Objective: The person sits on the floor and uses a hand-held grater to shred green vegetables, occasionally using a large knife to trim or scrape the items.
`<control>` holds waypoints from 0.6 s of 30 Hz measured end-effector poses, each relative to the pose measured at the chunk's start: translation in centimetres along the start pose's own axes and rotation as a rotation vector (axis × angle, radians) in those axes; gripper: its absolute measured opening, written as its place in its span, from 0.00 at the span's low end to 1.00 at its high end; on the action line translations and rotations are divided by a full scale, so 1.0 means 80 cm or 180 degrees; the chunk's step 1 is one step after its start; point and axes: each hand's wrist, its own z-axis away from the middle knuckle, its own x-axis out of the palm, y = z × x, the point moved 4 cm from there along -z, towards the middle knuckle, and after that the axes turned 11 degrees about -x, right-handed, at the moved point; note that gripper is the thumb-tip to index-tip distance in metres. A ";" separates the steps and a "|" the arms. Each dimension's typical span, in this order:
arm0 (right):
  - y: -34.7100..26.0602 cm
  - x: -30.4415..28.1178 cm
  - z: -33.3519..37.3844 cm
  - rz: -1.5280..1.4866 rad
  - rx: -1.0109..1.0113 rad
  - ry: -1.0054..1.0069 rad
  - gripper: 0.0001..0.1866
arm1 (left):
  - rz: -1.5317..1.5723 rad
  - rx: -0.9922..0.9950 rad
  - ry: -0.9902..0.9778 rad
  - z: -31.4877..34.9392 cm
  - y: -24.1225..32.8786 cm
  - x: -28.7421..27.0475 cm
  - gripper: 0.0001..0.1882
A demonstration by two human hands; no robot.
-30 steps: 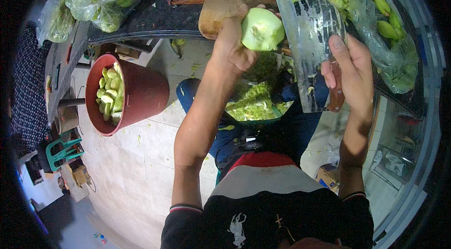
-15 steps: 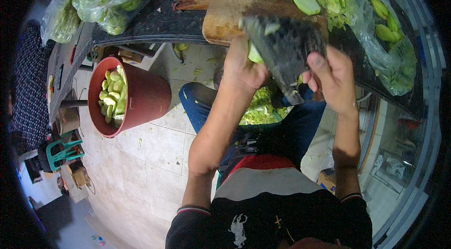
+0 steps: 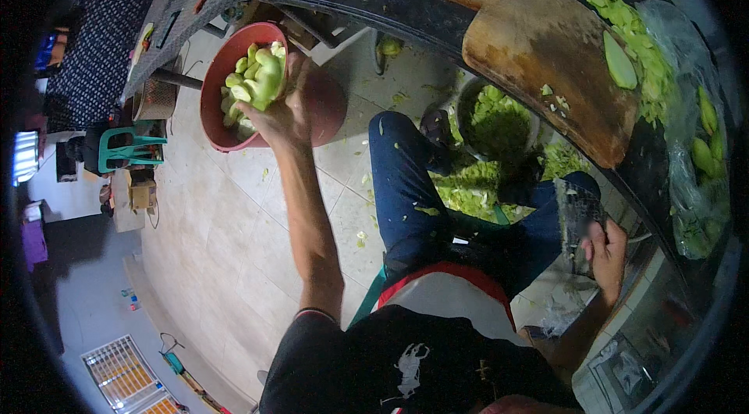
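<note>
My left hand (image 3: 287,111) reaches over a tilted-looking red bucket (image 3: 328,111), its thumb and fingers around a peeled green mango (image 3: 269,77). Several pale green peeled mangoes (image 3: 238,86) lie in the bucket. At the right, beside my knee, my right hand (image 3: 608,254) grips a broad dark cleaver (image 3: 577,219), its blade smeared and wet. On the table a wooden cutting board (image 3: 538,39) bears one pale mango piece (image 3: 620,61) and a few small scraps. The handle of the cleaver is mostly hidden by my fingers.
Green slivers (image 3: 608,0) line the board's far side. A clear plastic bag (image 3: 690,203) with green mangoes sits at the right table edge. Between and beyond my legs are a round pot (image 3: 466,113) and heaps of green shavings (image 3: 468,197). A green plastic chair (image 3: 129,150) stands left.
My left hand has moved from the board to the red bucket with the mango. My right hand has lowered the cleaver to beside my right knee. The view has turned left.
</note>
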 end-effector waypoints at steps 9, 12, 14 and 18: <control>-0.011 0.045 -0.001 -0.2966 -0.0077 0.0312 0.15 | -0.2805 0.0277 0.0424 -0.024 -0.164 0.126 0.20; -0.005 0.059 -0.004 -0.4177 -0.0679 0.0253 0.14 | -0.4406 0.0975 -0.0847 -0.050 -0.217 0.255 0.18; -0.001 0.068 0.002 -0.4564 -0.0779 0.0287 0.13 | -0.4883 0.0861 -0.1160 -0.084 -0.264 0.320 0.19; -0.010 0.081 0.026 -0.4855 -0.0426 0.0241 0.12 | -0.6884 0.2858 -0.2791 -0.193 -0.370 0.316 0.20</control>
